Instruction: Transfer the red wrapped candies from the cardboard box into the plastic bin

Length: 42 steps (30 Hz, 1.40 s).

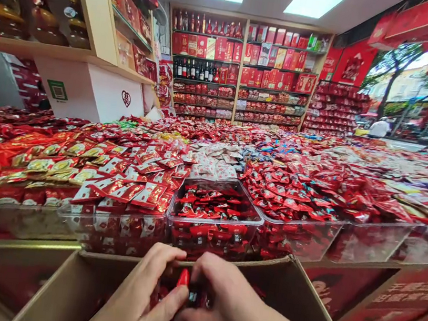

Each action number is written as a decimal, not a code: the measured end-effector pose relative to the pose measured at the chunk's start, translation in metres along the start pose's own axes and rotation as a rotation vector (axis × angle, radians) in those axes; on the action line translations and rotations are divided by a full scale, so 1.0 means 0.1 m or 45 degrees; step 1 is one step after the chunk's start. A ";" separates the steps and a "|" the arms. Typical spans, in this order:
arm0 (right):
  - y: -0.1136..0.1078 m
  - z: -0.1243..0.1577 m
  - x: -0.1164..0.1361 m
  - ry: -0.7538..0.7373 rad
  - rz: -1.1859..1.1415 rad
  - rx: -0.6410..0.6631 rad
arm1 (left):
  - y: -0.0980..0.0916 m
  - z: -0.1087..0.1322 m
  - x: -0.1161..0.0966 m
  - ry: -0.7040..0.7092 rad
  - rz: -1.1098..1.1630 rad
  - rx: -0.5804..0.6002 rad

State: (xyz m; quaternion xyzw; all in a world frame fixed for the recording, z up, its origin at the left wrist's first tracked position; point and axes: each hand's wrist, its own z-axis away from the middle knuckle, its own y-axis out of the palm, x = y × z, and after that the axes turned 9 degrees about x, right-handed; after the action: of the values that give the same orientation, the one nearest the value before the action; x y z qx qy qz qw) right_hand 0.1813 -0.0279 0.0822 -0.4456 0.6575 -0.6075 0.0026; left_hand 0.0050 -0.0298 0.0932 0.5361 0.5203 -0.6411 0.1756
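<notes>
My left hand (147, 292) and my right hand (224, 297) are close together inside an open cardboard box (280, 281), low in the view. Both have curled fingers, cupped around small red wrapped candies (183, 278). One bright red wrapper tip pokes up by my left thumb. Dark, shiny packets show between the palms, but my hands hide most of the box's contents. Just beyond the box stands a clear plastic bin (261, 222) partly filled with similar red packets, their level below its rim.
Heaped red-and-white packets (149, 194) lie left of the bin; red packets (293, 193) are piled to its right. White packets (215, 168) sit behind it. Wall shelves (241, 63) hold bottles and boxes. A person (380, 127) is outside at the right.
</notes>
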 end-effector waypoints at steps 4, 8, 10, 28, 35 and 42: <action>-0.09 0.02 0.04 0.054 -0.087 -0.073 | 0.07 -0.11 -0.09 -0.128 0.296 0.238; -0.03 0.02 -0.01 0.132 -0.289 -0.079 | 0.11 -0.12 -0.04 -0.208 0.519 0.163; -0.01 0.01 -0.05 0.227 -0.527 -0.052 | 0.10 -0.13 -0.01 -0.255 0.588 0.134; 0.16 0.01 -0.09 0.305 -1.039 0.040 | 0.09 -0.07 0.19 -0.391 0.639 0.100; 0.18 0.07 -0.06 0.238 -0.642 0.087 | 0.11 -0.04 0.22 -0.478 0.690 0.152; 0.12 0.06 0.02 -0.469 0.333 0.124 | 0.23 -0.11 0.32 -0.656 0.956 0.092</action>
State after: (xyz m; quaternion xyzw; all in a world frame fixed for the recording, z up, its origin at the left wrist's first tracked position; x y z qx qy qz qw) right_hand 0.1762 -0.0354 0.0725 -0.4593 0.6681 -0.5414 0.2226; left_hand 0.0171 -0.0193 0.0559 0.5166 0.2065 -0.6631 0.5008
